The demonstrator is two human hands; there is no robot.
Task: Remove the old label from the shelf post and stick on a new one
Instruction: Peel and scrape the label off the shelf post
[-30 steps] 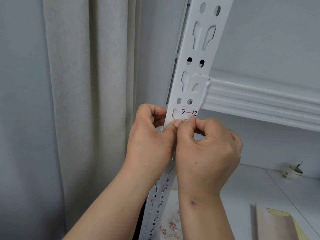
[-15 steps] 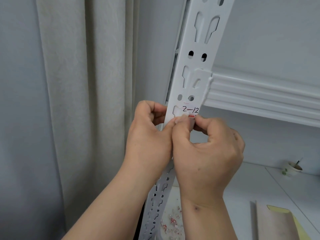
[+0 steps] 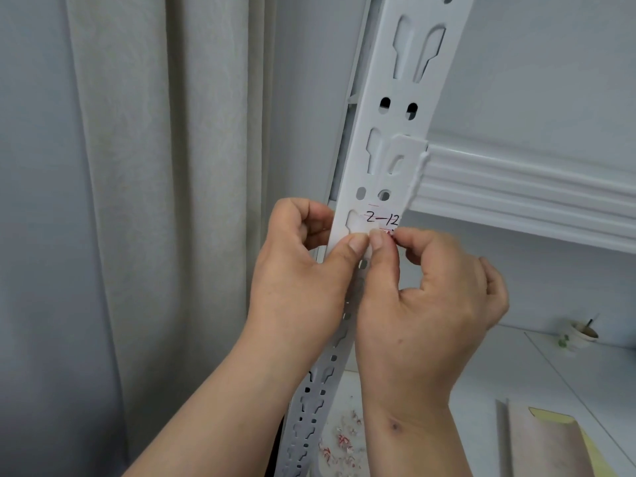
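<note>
On the white shelf post [image 3: 385,173], just under the beam [image 3: 523,194], a label [image 3: 382,219] marked "2-12" is sitting. The left hand [image 3: 303,270] is curling around the post's edge, thumb pressing the post face just below the label. The right hand [image 3: 430,297] is pinching a small red-and-white scrap [image 3: 387,232] at the label's lower edge. Torn bits [image 3: 344,442] are lying on the shelf below; a paper cup [image 3: 583,333] is standing far right.

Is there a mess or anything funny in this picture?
Yes. Tiny red-and-white paper scraps lie scattered on the lower shelf beside the post, like peeled label bits. The label reading 2-12 looks ragged at its bottom edge.
</note>
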